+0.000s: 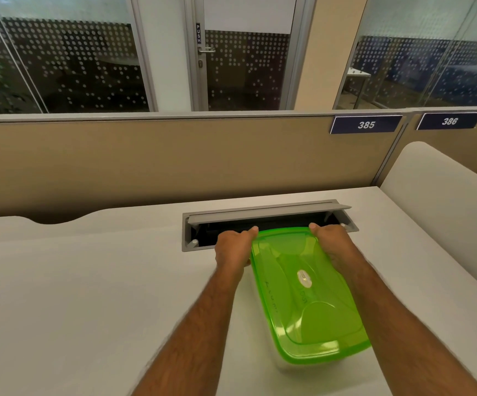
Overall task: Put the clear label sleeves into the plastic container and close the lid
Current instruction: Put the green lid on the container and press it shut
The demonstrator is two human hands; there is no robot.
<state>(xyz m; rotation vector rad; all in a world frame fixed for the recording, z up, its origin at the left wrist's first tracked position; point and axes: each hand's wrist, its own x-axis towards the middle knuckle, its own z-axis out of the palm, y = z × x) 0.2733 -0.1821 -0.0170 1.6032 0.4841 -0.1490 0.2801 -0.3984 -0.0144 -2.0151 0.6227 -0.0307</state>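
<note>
A translucent green lid point(303, 292) lies on top of the clear plastic container point(286, 367), which stands on the white desk point(89, 295) in front of me. My left hand point(233, 245) grips the lid's far left corner, thumb on top. My right hand point(333, 242) grips the far right corner the same way. Only a sliver of the container's clear wall shows under the lid's near edge. No label sleeves can be made out through the lid.
Just beyond my hands a grey cable tray point(268, 224) is sunk into the desk with its flap raised. A beige partition point(174, 161) bearing number plates 385 point(365, 124) and 386 point(449, 121) closes the desk's far side. A white divider point(437, 195) rises on the right.
</note>
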